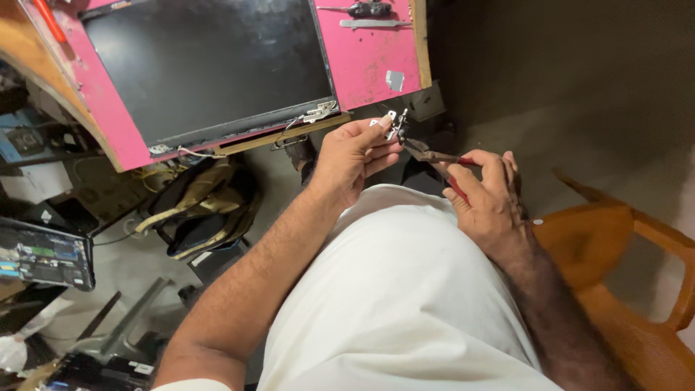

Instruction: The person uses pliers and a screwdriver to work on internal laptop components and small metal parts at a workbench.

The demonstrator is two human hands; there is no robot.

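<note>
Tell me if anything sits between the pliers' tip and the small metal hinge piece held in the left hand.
Nothing visible does. The left hand pinches the small metal hinge piece at its fingertips, and the pliers in the right hand already reach it, tip against the part, above the lap.

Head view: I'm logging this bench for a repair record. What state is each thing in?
Left hand: pinching a small metal hinge.
Right hand: gripping red-handled pliers, tips at the hinge.
Laptop screen: dark, lying flat on the pink table.
Orange chair: unoccupied.
Bag: slumped on the floor.
</note>
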